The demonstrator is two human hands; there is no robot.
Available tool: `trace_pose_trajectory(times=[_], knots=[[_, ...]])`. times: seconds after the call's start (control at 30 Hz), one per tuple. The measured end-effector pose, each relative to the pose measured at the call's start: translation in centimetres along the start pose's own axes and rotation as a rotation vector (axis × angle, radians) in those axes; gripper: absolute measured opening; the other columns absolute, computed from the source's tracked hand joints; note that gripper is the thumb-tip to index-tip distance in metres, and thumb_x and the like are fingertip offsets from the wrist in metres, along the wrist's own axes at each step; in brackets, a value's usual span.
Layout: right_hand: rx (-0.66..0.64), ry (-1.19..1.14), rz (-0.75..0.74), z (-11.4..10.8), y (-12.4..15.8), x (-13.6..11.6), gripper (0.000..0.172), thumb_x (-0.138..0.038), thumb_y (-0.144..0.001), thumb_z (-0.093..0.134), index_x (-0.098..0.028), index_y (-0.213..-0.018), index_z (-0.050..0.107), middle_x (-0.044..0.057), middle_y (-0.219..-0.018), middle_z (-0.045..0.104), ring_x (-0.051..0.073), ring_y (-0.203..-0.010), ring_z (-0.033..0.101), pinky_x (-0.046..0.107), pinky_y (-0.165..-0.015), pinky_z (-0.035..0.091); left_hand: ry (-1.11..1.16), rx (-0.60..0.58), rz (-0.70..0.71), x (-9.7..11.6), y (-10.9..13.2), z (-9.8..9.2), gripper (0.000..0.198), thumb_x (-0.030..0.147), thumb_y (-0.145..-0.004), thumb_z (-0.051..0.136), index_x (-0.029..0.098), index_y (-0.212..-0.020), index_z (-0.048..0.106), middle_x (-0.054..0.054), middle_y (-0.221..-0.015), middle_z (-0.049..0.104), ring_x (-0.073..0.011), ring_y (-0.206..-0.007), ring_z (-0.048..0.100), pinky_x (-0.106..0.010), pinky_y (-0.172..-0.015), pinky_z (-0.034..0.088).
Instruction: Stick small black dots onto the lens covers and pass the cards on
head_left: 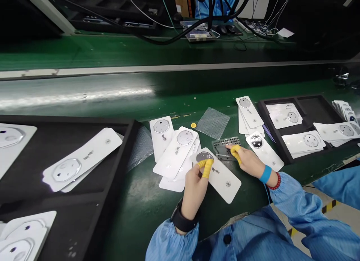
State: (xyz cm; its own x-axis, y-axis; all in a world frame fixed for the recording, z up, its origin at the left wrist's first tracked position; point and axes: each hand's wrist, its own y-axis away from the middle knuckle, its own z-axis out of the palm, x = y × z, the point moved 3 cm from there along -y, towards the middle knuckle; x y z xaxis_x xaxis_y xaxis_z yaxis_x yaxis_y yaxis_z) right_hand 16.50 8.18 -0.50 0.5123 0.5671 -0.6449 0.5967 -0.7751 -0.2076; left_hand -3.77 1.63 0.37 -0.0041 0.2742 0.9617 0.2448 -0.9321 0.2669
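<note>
My left hand [196, 189], yellow covers on its thumb and a finger, grips the upper end of a white phone back cover [226, 179] beside its grey round camera area. The cover lies tilted over the green bench. My right hand [247, 160] also has yellow finger covers. Its fingertips touch a clear sheet [222, 152] bearing rows of small black dots, fingers drawn together; whatever may be between them is too small to make out. Left of my left hand lies a loose pile of white covers [174, 158]. Beside my right hand rests a cover with a dark camera area [266, 152].
A large black tray [112, 195] with white covers stands at left, a smaller black tray [284, 143] at right. Bubble-wrap pieces [213, 122], a small yellow disc [193, 125] and more covers [250, 113] lie behind my hands. Cables [168, 39] hang across the back.
</note>
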Motion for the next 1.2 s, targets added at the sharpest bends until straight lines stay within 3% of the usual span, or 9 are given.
trace_pose_trajectory(times=[0.13, 0.23, 0.3, 0.4, 0.6, 0.73, 0.93, 1.07, 1.2], knots=[[0.144, -0.041, 0.018, -2.0, -1.6, 0.1, 0.016, -0.009, -0.093, 0.045, -0.019, -0.097, 0.057, 0.017, -0.132, 0.061, 0.025, -0.122, 0.061, 0.047, -0.1, 0.053, 0.005, 0.103, 0.038, 1.4, 2.5, -1.5, 0.083, 0.042, -0.077, 0.076, 0.019, -0.148, 0.039, -0.008, -0.091, 0.074, -0.0261, -0.079, 0.071, -0.034, -0.066, 0.057], [0.279, -0.146, 0.051, -3.5, -1.6, -2.6, 0.011, -0.014, -0.094, 0.051, -0.021, -0.096, 0.06, 0.012, -0.126, 0.061, 0.023, -0.117, 0.061, 0.045, -0.1, 0.053, 0.045, 0.139, 0.027, 2.6, 4.5, -2.1, 0.102, 0.043, -0.079, 0.076, 0.02, -0.156, 0.014, -0.005, -0.083, 0.074, -0.0253, -0.07, 0.071, -0.035, -0.064, 0.06], [0.348, -0.279, 0.064, -4.0, -1.3, -5.4, 0.008, -0.016, -0.093, 0.057, -0.023, -0.094, 0.062, 0.009, -0.119, 0.062, 0.022, -0.111, 0.062, 0.043, -0.098, 0.054, 0.019, 0.089, 0.017, 3.3, 5.4, -1.8, 0.086, 0.044, -0.08, 0.074, 0.02, -0.15, 0.031, -0.003, -0.076, 0.073, -0.0234, -0.062, 0.07, -0.032, -0.057, 0.059], [0.373, -0.382, -0.024, -3.7, -1.0, -9.7, 0.009, -0.017, -0.091, 0.062, -0.024, -0.095, 0.065, 0.009, -0.116, 0.062, 0.022, -0.104, 0.063, 0.043, -0.092, 0.056, -0.025, -0.031, 0.058, 4.3, 5.9, -0.6, 0.04, 0.041, -0.08, 0.073, 0.02, -0.113, 0.065, -0.001, -0.065, 0.071, -0.0196, -0.053, 0.067, -0.025, -0.047, 0.054], [0.438, -0.277, -0.187, -3.3, -1.2, -12.0, 0.017, -0.014, -0.092, 0.06, -0.026, -0.102, 0.065, 0.01, -0.113, 0.062, 0.025, -0.104, 0.061, 0.045, -0.084, 0.057, -0.041, -0.085, 0.213, 5.5, 6.3, 0.4, 0.007, 0.02, -0.075, 0.073, 0.023, -0.08, 0.07, 0.004, -0.057, 0.067, -0.0137, -0.047, 0.063, -0.019, -0.046, 0.05], [0.393, -0.298, -0.233, -3.8, -1.2, -11.6, 0.019, -0.013, -0.091, 0.062, -0.026, -0.105, 0.065, 0.01, -0.116, 0.06, 0.025, -0.108, 0.059, 0.047, -0.09, 0.055, -0.059, -0.065, 0.331, 5.5, 6.7, -0.3, 0.012, 0.014, -0.077, 0.064, 0.024, -0.08, 0.07, 0.001, -0.068, 0.075, -0.016, -0.055, 0.069, -0.021, -0.051, 0.053], [0.302, -0.467, -0.08, -4.0, -1.3, -11.6, 0.013, -0.017, -0.089, 0.066, -0.025, -0.099, 0.063, 0.009, -0.13, 0.052, 0.025, -0.12, 0.055, 0.043, -0.096, 0.053, -0.164, -0.046, 0.426, 5.9, 6.6, -0.4, 0.013, 0.017, -0.08, 0.061, 0.023, -0.083, 0.072, 0.0, -0.067, 0.074, -0.016, -0.054, 0.065, -0.022, -0.052, 0.052], [0.27, -0.701, 0.068, -3.6, -1.2, -11.3, 0.033, -0.02, -0.086, 0.071, -0.029, -0.111, 0.051, 0.006, -0.122, 0.054, 0.018, -0.097, 0.062, 0.032, -0.08, 0.056, -0.2, -0.057, 0.498, 6.5, 6.4, -0.2, 0.012, 0.018, -0.082, 0.061, 0.023, -0.077, 0.07, 0.002, -0.057, 0.067, -0.0137, -0.046, 0.058, -0.02, -0.046, 0.046], [0.228, -0.889, 0.134, -3.4, -1.3, -11.4, 0.027, -0.02, -0.087, 0.069, -0.027, -0.104, 0.049, 0.003, -0.109, 0.056, 0.011, -0.076, 0.06, 0.024, -0.065, 0.054, -0.113, -0.144, 0.495, 6.7, 6.4, 0.2, 0.017, 0.014, -0.087, 0.057, 0.022, -0.088, 0.071, 0.004, -0.057, 0.063, -0.012, -0.047, 0.056, -0.018, -0.047, 0.045]])
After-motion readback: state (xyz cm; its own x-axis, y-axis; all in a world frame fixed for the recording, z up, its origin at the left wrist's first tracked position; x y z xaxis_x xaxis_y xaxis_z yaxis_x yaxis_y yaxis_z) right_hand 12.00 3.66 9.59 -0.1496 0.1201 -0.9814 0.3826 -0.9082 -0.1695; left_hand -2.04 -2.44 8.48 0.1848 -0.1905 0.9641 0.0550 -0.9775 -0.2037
